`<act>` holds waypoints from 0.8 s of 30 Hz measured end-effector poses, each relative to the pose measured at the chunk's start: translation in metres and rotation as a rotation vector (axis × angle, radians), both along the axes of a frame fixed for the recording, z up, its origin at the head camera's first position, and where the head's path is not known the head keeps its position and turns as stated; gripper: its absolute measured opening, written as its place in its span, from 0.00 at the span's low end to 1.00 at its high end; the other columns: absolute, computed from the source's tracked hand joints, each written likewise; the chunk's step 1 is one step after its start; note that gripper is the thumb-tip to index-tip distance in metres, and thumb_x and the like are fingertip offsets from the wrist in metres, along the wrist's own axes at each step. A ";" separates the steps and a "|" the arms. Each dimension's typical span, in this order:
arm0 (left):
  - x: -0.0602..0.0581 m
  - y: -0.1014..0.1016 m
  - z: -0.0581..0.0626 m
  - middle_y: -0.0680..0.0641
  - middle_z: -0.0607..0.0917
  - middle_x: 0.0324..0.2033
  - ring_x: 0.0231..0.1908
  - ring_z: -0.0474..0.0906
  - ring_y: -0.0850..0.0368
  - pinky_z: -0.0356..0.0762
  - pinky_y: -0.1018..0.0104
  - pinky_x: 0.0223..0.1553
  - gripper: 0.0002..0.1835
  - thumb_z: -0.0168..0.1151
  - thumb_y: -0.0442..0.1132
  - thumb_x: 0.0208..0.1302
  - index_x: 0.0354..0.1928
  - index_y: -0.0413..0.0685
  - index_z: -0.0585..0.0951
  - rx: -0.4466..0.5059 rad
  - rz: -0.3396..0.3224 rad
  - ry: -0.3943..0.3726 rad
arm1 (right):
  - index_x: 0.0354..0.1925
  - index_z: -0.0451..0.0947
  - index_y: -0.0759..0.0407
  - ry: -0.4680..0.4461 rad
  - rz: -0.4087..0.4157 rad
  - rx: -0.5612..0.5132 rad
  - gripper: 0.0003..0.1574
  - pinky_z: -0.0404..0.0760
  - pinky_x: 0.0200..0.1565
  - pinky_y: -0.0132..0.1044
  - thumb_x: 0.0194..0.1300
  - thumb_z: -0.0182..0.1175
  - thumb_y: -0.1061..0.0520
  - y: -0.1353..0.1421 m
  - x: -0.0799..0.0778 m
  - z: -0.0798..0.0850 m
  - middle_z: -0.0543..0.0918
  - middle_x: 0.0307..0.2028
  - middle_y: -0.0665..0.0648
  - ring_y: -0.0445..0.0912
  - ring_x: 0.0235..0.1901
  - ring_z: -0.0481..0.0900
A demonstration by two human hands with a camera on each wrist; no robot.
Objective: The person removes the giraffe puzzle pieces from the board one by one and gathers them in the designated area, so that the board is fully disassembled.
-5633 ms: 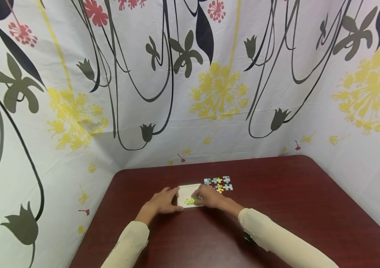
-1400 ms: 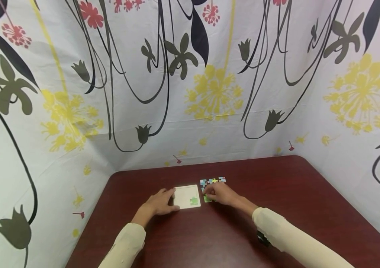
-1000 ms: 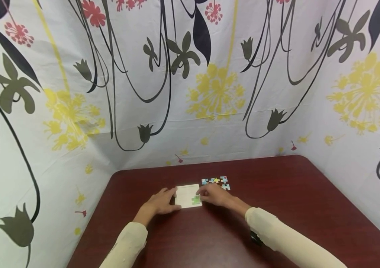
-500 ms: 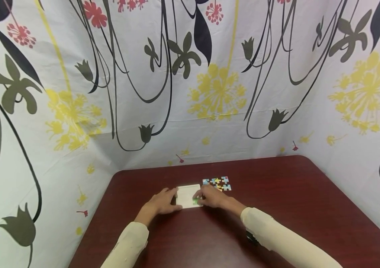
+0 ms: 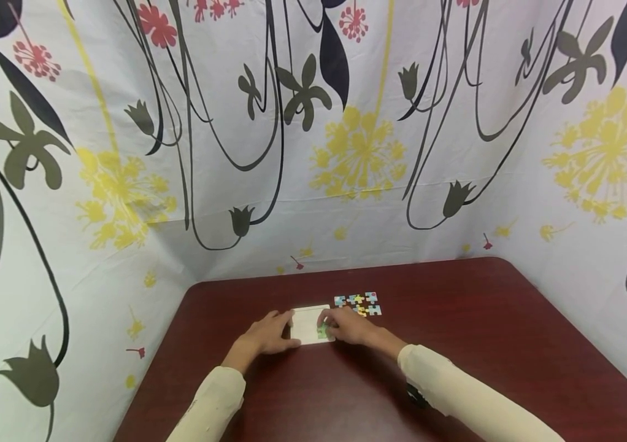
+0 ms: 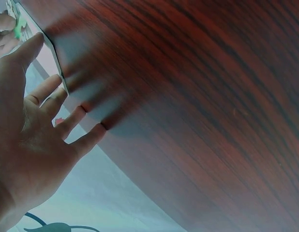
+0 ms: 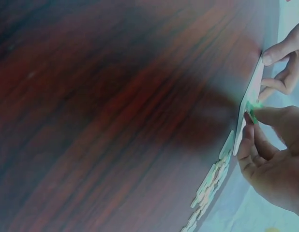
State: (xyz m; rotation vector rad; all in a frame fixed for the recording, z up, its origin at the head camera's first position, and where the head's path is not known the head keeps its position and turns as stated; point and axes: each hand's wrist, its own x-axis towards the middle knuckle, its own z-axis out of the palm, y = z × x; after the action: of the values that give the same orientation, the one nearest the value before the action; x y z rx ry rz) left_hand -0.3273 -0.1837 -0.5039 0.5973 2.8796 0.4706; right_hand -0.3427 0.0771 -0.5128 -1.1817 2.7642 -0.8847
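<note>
A shallow white puzzle tray (image 5: 305, 325) lies on the table. My left hand (image 5: 266, 332) touches its left side, thumb at the near edge and fingers at the far one; in the left wrist view the hand (image 6: 40, 128) has its fingers spread and fairly straight. Over the tray's right part, my right hand (image 5: 348, 325) is bent down at a green jigsaw piece (image 5: 321, 332) near the lower right corner. Seen from the right wrist, the thumb and fingers of that hand (image 7: 275, 154) pinch a green jigsaw piece (image 7: 251, 114), tilted against the tray (image 7: 242, 123).
Several loose jigsaw pieces (image 5: 371, 298) in blue, yellow and white lie just right of the tray, partly behind the right hand. The dark red table (image 5: 429, 294) meets a flower-patterned curtain (image 5: 313, 239) at its back and sides.
A yellow-and-green piece showed in the tray 5.6 seconds ago. The right hand later reached to the loose pieces, then came left over the tray's right part. My left hand stayed at the tray.
</note>
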 end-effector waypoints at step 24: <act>-0.002 -0.001 -0.003 0.45 0.77 0.63 0.72 0.65 0.39 0.69 0.34 0.62 0.34 0.68 0.63 0.65 0.65 0.53 0.74 -0.002 -0.021 0.012 | 0.51 0.80 0.65 0.022 -0.028 -0.049 0.15 0.82 0.41 0.40 0.70 0.55 0.74 0.056 -0.008 0.021 0.87 0.46 0.62 0.55 0.43 0.86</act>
State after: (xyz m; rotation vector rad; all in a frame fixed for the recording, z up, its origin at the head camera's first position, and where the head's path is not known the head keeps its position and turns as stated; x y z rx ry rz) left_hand -0.3296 -0.1849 -0.5065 0.6320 2.8812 0.4625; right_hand -0.3509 0.1329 -0.4918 -1.1691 2.7989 -0.9533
